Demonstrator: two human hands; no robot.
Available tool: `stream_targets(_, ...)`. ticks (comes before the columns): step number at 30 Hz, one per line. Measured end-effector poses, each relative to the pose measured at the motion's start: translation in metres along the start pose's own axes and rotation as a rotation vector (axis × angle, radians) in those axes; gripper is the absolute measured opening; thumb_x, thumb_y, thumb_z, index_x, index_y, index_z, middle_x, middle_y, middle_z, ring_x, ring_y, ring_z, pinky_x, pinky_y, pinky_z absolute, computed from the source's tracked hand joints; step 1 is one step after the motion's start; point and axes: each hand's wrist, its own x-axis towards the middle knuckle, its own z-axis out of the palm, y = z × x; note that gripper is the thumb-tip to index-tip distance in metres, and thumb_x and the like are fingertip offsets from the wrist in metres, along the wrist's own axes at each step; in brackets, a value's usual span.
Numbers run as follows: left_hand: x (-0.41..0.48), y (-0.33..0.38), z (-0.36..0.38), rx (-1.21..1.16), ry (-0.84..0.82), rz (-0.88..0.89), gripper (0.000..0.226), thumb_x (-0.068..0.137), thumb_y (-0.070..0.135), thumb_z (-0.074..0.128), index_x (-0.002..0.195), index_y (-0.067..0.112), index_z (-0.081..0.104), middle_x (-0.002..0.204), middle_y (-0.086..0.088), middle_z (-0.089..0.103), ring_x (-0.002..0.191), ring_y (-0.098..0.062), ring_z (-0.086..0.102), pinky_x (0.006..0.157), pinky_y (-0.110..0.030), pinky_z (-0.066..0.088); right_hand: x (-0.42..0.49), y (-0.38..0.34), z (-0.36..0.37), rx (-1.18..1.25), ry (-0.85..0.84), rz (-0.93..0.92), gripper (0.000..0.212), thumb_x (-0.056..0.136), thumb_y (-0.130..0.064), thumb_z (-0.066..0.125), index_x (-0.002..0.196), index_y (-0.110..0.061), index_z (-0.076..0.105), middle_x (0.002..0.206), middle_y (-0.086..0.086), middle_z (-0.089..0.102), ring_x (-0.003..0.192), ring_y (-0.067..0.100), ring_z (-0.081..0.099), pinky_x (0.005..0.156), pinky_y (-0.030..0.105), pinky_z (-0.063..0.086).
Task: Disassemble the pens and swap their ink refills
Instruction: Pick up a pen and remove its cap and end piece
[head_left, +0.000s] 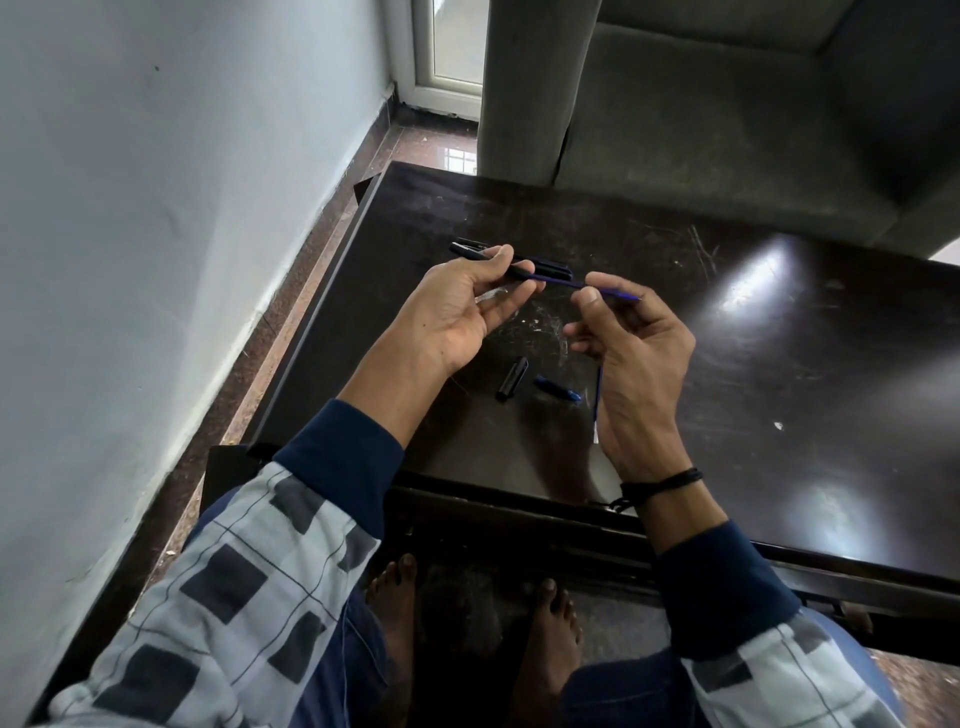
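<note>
My left hand (467, 306) grips a black pen barrel (478, 254) above the dark table (753, 364). A thin blue ink refill (558, 281) sticks out of the barrel's right end, and my right hand (628, 353) pinches it between thumb and fingers. A second blue refill (598, 400) runs down along my right palm, held by that same hand. On the table below lie a black pen cap (511, 378) and a blue pen piece (558, 388). Another black pen part (553, 268) lies on the table behind the refill.
A grey sofa (727, 104) stands just behind the table. A white wall (156, 208) runs along the left, with a strip of brown floor (311, 208) beside the table's left edge. My bare feet show under the table's front edge.
</note>
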Motion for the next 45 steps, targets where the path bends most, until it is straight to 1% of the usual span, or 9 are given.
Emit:
stream_targets(8, 0.000, 0.000, -0.001, 0.007, -0.009, -0.015, 0.017, 0.098, 0.004, 0.065, 0.115, 0.003, 0.060, 0.088, -0.015, 0.075, 0.081, -0.027, 0.078, 0.063, -0.026, 0.062, 0.000, 0.000, 0.001, 0.010, -0.003, -0.019, 0.013, 0.094, -0.005, 0.072, 0.103, -0.014, 0.076, 0.086, 0.006, 0.076, 0.065, 0.017, 0.068, 0.059, 0.024, 0.055)
stream_targets(11, 0.000, 0.001, -0.002, 0.035, -0.004, 0.000, 0.017, 0.098, 0.005, 0.065, 0.115, 0.003, 0.060, 0.092, -0.016, 0.075, 0.083, -0.029, 0.077, 0.064, -0.027, 0.063, -0.001, -0.001, 0.001, 0.004, 0.020, -0.070, 0.009, 0.098, -0.008, 0.070, 0.105, -0.010, 0.074, 0.094, 0.011, 0.075, 0.065, 0.021, 0.069, 0.056, 0.026, 0.055)
stream_targets(15, 0.001, 0.005, -0.003, 0.150, 0.032, 0.067, 0.005, 0.098, 0.005, 0.065, 0.103, 0.006, 0.064, 0.092, -0.016, 0.075, 0.083, -0.030, 0.077, 0.069, -0.030, 0.064, -0.001, -0.005, 0.001, -0.008, 0.065, -0.185, 0.012, 0.102, -0.009, 0.064, 0.109, 0.000, 0.067, 0.106, 0.015, 0.077, 0.072, 0.027, 0.070, 0.055, 0.027, 0.054)
stream_targets(19, 0.000, 0.005, -0.002, 0.282, 0.046, 0.131, 0.004, 0.098, 0.006, 0.065, 0.102, 0.008, 0.065, 0.092, -0.014, 0.076, 0.084, -0.027, 0.077, 0.081, -0.036, 0.065, -0.001, -0.009, 0.000, -0.024, 0.082, -0.209, 0.013, 0.102, -0.011, 0.064, 0.108, 0.000, 0.066, 0.100, 0.016, 0.079, 0.075, 0.030, 0.071, 0.057, 0.028, 0.055)
stream_targets(27, 0.001, 0.007, -0.002, 0.281, 0.056, 0.139, 0.003, 0.098, 0.007, 0.066, 0.101, 0.008, 0.065, 0.091, -0.015, 0.076, 0.082, -0.030, 0.077, 0.071, -0.031, 0.064, 0.001, -0.010, 0.000, -0.041, 0.101, -0.194, 0.004, 0.101, -0.011, 0.065, 0.101, -0.009, 0.068, 0.091, 0.016, 0.078, 0.065, 0.025, 0.069, 0.053, 0.028, 0.054)
stream_targets(33, 0.000, 0.009, -0.004, 0.260, 0.048, 0.142, 0.003, 0.099, 0.006, 0.065, 0.101, 0.007, 0.064, 0.089, -0.015, 0.075, 0.081, -0.029, 0.077, 0.072, -0.031, 0.064, 0.005, -0.011, -0.005, -0.080, 0.145, -0.167, 0.005, 0.100, -0.013, 0.066, 0.102, -0.012, 0.071, 0.082, 0.009, 0.075, 0.063, 0.022, 0.067, 0.054, 0.025, 0.052)
stream_targets(39, 0.001, 0.011, -0.005, 0.256, 0.040, 0.145, 0.004, 0.098, 0.006, 0.066, 0.101, 0.007, 0.063, 0.085, -0.012, 0.075, 0.079, -0.028, 0.077, 0.075, -0.032, 0.065, 0.023, -0.017, -0.022, -0.322, 0.130, 0.009, 0.009, 0.098, -0.014, 0.068, 0.100, -0.015, 0.076, 0.068, 0.002, 0.065, 0.053, 0.009, 0.058, 0.051, 0.022, 0.050)
stream_targets(41, 0.001, 0.012, -0.005, 0.257, 0.042, 0.144, 0.004, 0.098, 0.006, 0.066, 0.101, 0.008, 0.063, 0.085, -0.012, 0.075, 0.078, -0.028, 0.077, 0.075, -0.031, 0.065, 0.030, -0.017, -0.033, -0.448, 0.093, 0.072, 0.007, 0.097, -0.018, 0.070, 0.097, -0.016, 0.077, 0.067, 0.001, 0.065, 0.052, 0.006, 0.057, 0.054, 0.023, 0.051)
stream_targets(45, 0.001, 0.013, -0.005, 0.257, 0.040, 0.141, 0.004, 0.098, 0.006, 0.066, 0.101, 0.007, 0.064, 0.085, -0.012, 0.075, 0.078, -0.028, 0.077, 0.073, -0.030, 0.065, 0.042, -0.010, -0.054, -0.833, 0.033, 0.195, 0.011, 0.086, -0.037, 0.076, 0.087, -0.025, 0.076, 0.073, -0.005, 0.076, 0.064, 0.013, 0.072, 0.080, 0.046, 0.063)
